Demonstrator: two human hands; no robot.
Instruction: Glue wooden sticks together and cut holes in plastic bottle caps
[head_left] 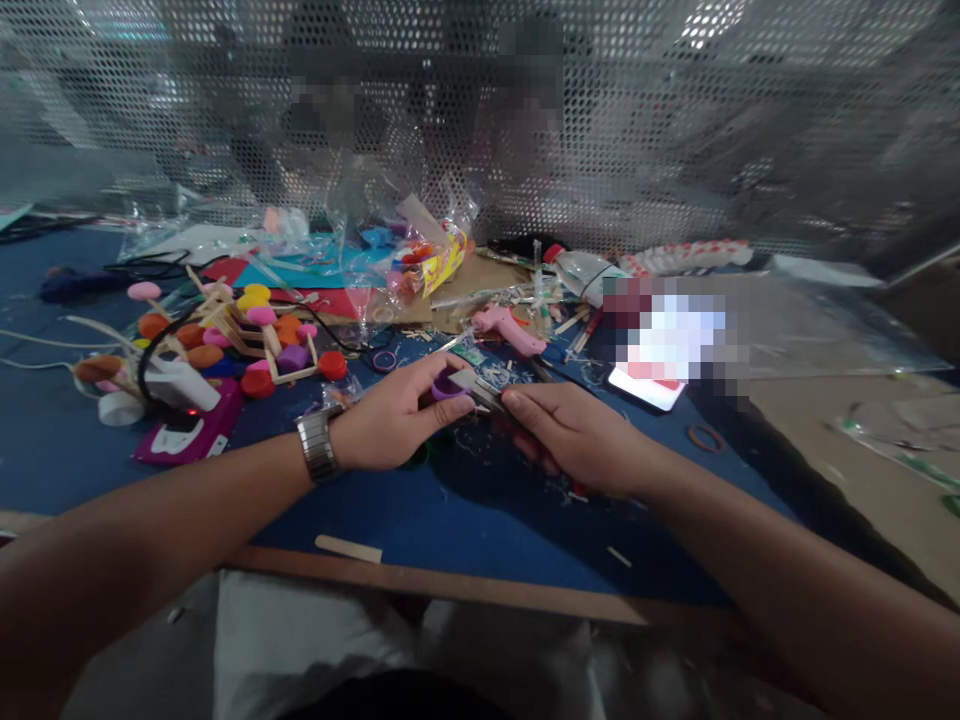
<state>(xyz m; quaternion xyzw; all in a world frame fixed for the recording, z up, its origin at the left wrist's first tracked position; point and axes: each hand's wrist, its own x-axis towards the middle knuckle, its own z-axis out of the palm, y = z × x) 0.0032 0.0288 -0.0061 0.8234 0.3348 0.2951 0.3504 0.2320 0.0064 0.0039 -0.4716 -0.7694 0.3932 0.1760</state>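
Over the middle of the blue work surface, my left hand (401, 410) is closed, thumb and fingers pinching a small purple ring-like piece (448, 386). A metal-bladed tool (487, 388) is gripped in my right hand (566, 425). Its flat grey tip reaches to the purple piece, seemingly against or inside its rim. The tool's handle is mostly covered by my fingers, so its exact kind is unclear. Just beyond my hands lies a pink glue gun (510, 328), among pale scraps.
At left stands a stick-and-coloured-ball model (247, 330) beside a purple power strip (187, 425) with a white plug. A lit phone (652, 380) lies at right, near a brown ring (705, 438). A wooden stick (349, 548) rests by the front edge. Behind is a perforated metal screen (480, 120).
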